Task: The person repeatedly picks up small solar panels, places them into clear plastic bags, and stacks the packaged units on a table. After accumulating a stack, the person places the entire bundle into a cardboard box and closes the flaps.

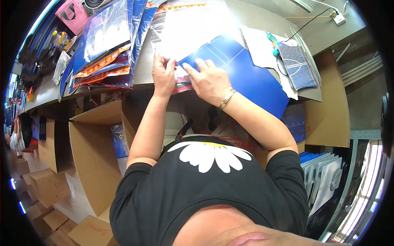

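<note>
A large glossy blue folder-like sheet [242, 69] lies slantwise over the table's front edge, with pale lines printed near its far side. My right hand [210, 83], wearing a gold-coloured bracelet, rests on its left part with fingers spread. Close beside the sheet's left corner is my left hand [164, 77], thumb and bent fingers closed at the edge of a clear plastic bag [157, 36]. Under both hands the bag shows a red strip near the table edge. Strong glare washes out the bag's middle.
Bagged blue folders [107, 35] with red-orange strips are stacked at left. To the right lie a denim-patterned booklet [296, 65], a turquoise-handled tool [272, 43] and white paper [258, 45]. Open cardboard boxes [88, 164] stand below left; upright folders [322, 176] are at lower right.
</note>
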`<state>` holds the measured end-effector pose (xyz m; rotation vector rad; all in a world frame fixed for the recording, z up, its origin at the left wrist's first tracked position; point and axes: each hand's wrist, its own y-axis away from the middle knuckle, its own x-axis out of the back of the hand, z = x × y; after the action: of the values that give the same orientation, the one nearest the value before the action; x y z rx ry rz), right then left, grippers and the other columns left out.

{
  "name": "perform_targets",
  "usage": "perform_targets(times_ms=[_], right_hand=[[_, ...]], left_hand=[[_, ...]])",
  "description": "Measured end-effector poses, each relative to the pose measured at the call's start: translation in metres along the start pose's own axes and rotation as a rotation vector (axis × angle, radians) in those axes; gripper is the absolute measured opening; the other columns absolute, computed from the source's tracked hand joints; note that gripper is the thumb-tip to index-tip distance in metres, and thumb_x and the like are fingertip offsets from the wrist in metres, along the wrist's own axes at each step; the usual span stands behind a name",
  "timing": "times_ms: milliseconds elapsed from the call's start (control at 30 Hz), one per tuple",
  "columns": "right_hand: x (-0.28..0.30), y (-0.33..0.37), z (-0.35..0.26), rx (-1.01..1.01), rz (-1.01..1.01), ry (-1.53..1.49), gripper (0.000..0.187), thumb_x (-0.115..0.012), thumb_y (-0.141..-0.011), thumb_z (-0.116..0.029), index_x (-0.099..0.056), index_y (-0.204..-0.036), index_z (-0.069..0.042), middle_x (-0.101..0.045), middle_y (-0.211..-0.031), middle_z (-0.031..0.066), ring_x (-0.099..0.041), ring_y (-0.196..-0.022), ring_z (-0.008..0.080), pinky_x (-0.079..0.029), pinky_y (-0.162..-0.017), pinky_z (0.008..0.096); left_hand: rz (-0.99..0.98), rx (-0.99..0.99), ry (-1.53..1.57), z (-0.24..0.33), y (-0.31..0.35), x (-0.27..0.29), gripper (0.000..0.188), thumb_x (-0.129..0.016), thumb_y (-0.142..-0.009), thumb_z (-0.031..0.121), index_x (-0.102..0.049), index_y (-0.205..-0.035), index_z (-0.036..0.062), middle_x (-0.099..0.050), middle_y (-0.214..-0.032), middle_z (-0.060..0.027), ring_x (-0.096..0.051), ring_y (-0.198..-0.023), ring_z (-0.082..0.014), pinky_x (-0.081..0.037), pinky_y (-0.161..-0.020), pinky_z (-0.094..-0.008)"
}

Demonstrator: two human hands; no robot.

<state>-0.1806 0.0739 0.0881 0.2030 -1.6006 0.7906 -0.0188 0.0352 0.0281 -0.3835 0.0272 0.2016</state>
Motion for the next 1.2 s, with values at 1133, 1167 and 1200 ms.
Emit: perform_targets(times_ms=[1133,1167,1200], right_hand=[[-0.032,-0.053,0.036,-0.129,0.059,0.05,0.034,-0.058,-0.081,-0.01,-0.061,-0.115,-0.009,-0.055,-0.099,0.0131,-0.064,-0.066,0.0249,-0.054,-0.058,0.0352],[-0.035,-0.055,0.037,-0.142,0.054,0.052,0.034,-0.058,-0.081,-0.011,-0.061,-0.114,-0.009,-0.056,-0.099,0.0131,-0.064,-0.066,0.0249,-0.054,-0.058,0.0351],[-0.039,-0.053,0.036,-0.129,0.061,0.073,0.035,-0.059,-0.081,-0.013,-0.061,-0.116,-0.01,-0.056,-0.099,0.0131,-0.064,-0.065,0.0249,-0.054,-0.057,0.0352]], left_hand=[[0.13,-0.114,0.043,-0.02,-0.012,-0.049,0.069,-0.049,-0.091,-0.007,-0.014,-0.15,0.0043,-0.055,-0.078,-0.0037,-0.056,-0.071,-0.0105,-0.05,-0.068,-0.0247],[0.141,-0.089,0.085,-0.02,-0.013,-0.051,0.069,-0.048,-0.091,-0.008,-0.015,-0.15,0.005,-0.054,-0.077,-0.0039,-0.056,-0.071,-0.0113,-0.051,-0.072,-0.0262],[0.147,-0.065,0.112,-0.018,-0.015,-0.051,0.069,-0.046,-0.091,-0.009,-0.014,-0.15,0.005,-0.053,-0.077,-0.0037,-0.056,-0.07,-0.0109,-0.051,-0.072,-0.0258]])
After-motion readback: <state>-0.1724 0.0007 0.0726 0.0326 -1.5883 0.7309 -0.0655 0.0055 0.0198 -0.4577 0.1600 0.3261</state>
